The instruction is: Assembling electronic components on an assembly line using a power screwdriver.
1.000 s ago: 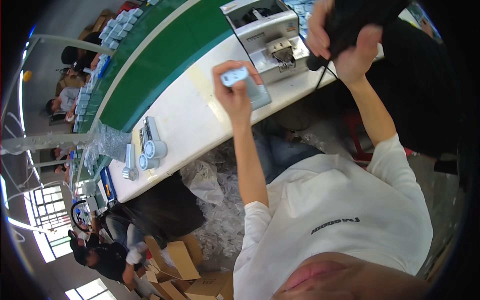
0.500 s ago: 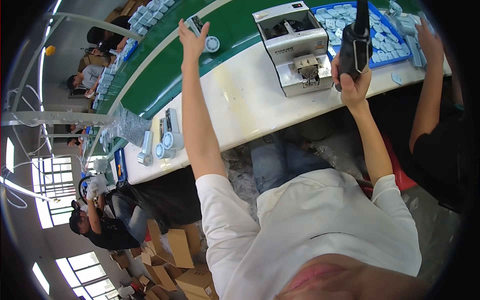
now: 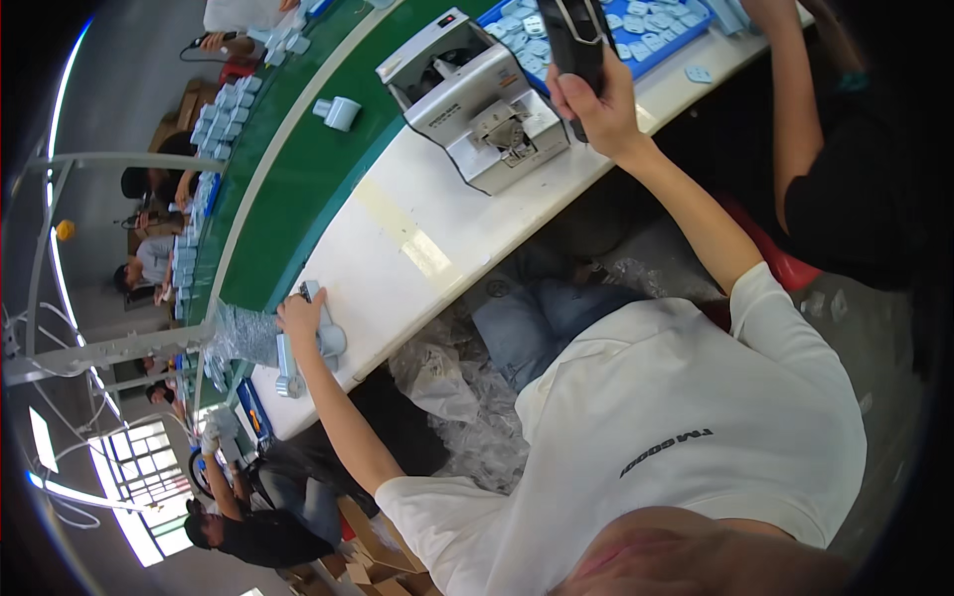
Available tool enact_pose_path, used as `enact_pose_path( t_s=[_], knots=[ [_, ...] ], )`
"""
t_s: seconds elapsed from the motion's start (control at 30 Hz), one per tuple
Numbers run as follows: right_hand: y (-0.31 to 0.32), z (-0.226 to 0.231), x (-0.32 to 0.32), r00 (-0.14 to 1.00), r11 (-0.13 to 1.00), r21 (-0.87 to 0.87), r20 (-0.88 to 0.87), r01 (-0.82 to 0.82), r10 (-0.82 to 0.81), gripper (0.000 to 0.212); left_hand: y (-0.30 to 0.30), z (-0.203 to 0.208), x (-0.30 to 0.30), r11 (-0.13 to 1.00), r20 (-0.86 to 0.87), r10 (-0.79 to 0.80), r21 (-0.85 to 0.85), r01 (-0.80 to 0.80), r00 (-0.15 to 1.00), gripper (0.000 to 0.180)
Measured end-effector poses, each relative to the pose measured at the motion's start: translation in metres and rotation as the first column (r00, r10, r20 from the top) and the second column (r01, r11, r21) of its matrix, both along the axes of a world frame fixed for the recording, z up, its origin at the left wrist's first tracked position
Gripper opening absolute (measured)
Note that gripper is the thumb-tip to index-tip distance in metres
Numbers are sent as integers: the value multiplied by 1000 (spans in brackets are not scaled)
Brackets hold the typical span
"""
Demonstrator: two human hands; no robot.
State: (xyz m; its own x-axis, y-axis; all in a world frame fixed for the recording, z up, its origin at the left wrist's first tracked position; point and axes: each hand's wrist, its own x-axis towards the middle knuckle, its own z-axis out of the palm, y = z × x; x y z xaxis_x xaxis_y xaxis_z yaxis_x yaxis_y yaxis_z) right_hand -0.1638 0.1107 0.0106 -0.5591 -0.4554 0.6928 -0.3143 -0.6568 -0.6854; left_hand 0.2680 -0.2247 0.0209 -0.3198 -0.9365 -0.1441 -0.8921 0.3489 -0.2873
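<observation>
My left hand is at the left end of the white worktable, its fingers closed round a light-blue plastic housing with a dark inner part. Other light-blue housings with round ends lie beside and under that hand, partly hidden by it. Raised in front of the table's right part, my right hand grips a black electric screwdriver with a wire loop on its side. The screwdriver's upper end is cut off by the picture's edge. Close to it stands a white-and-silver screw feeder.
A blue tray of small light-blue pieces lies beyond the feeder. One housing rests on the green conveyor. A clear plastic bag sits past my left hand. At right, a co-worker's arm reaches over the table.
My left hand has gone from over the conveyor to the housings at the table's left end. The housing it was near now lies on the belt. The view has turned; the screwdriver stays in my right hand.
</observation>
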Motion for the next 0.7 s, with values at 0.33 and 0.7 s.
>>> enact_pose_path(
  t_s=[0.33, 0.7],
  knots=[
    [19, 54, -74, 884, 789, 397, -206, 468, -420, 42, 89, 36, -55, 961, -959, -166, -105, 254, 231, 32],
    [-4, 27, -78, 836, 216, 843, -527, 492, 154, 44, 210, -5, -181, 845, -883, -168, -358, 397, -439, 48]
  ],
)
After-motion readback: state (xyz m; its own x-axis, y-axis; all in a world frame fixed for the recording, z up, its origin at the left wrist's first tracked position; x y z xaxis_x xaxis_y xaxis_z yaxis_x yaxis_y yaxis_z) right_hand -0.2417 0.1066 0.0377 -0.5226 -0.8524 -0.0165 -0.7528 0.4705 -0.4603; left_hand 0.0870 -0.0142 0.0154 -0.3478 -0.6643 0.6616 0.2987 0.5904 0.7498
